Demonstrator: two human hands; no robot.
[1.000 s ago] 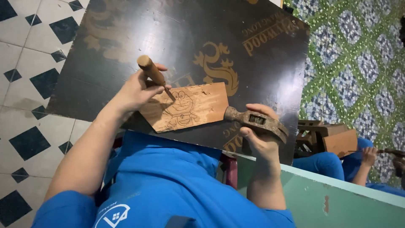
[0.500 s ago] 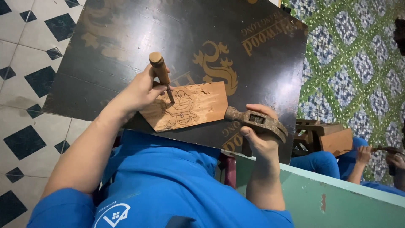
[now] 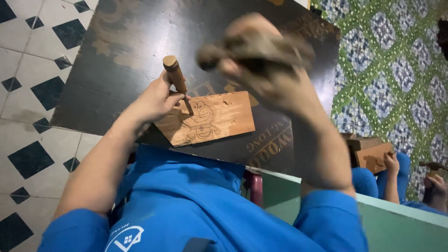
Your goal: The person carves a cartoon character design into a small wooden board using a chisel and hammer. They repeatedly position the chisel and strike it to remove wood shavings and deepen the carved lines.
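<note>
Gripping a chisel [image 3: 177, 80] over a brown plaque [image 3: 208, 119], mallet [image 3: 254, 49] raised.

Single head view, worn on the person's head, looking steeply down over the blue shirt [image 3: 186, 205] at the dark board [image 3: 140, 51] and the tiled floor [image 3: 28, 140]. Close range: the raised right hand [image 3: 266, 70] fills the upper middle, blurred.

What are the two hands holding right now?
Left hand: closed on the wooden-handled chisel.
Right hand: closed on a blurred wooden mallet, raised.
</note>
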